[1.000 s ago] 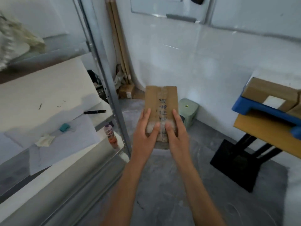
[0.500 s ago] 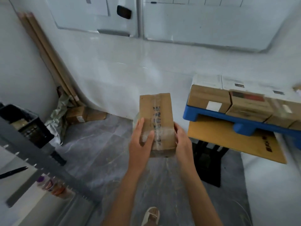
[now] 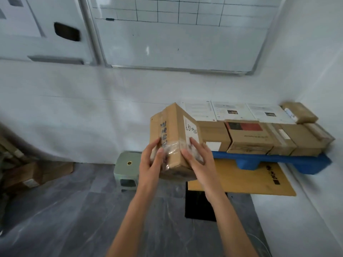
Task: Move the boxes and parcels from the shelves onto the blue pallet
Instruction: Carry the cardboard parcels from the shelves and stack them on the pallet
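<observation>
I hold a taped brown cardboard box (image 3: 172, 127) with a white handwritten label in the air, at the left end of the blue pallet (image 3: 304, 163). My left hand (image 3: 153, 162) grips its near left side, thumb on top. My right hand (image 3: 199, 158) grips its right side, fingers spread over the label. The pallet lies on a yellow table top (image 3: 241, 179) in the room's corner. A row of several brown boxes (image 3: 250, 138) stands on the pallet, with white-labelled boxes (image 3: 230, 110) behind them against the wall.
A green stool (image 3: 128, 166) stands on the grey floor below my left hand. The table's black base (image 3: 200, 204) sits under the yellow top. Flat cardboard boxes (image 3: 35, 175) lie at the left wall. A whiteboard (image 3: 176, 39) hangs above.
My view has swung right, away from the shelf. The box has travelled right to the pallet's left end and rolled, so its white label now shows under my right hand.
</observation>
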